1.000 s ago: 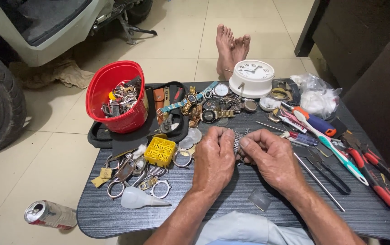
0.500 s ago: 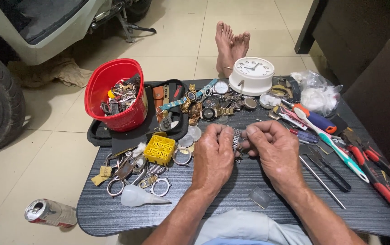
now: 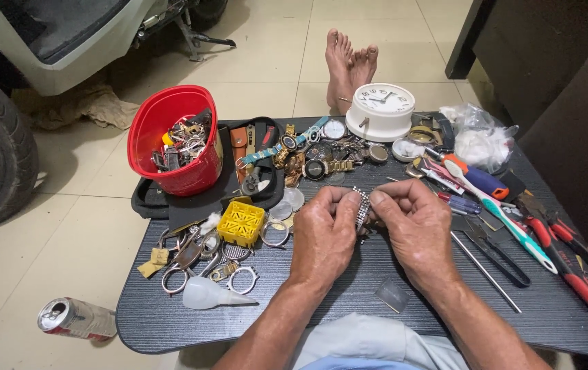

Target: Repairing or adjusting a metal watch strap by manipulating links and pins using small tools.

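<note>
Now both hands pinch the metal watch strap (image 3: 361, 209) above the dark table (image 3: 348, 308), left hand (image 3: 324, 236) and right hand (image 3: 414, 229) closed on it; small, steady fingertip pressure looks wisest

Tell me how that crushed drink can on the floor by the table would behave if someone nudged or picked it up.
The can lies on its side on smooth floor tiles, so a nudge would probably roll or skid it. Its dented wall suggests thin metal, likely light and easy to crush further. It may roll unevenly because of the dents.
</note>
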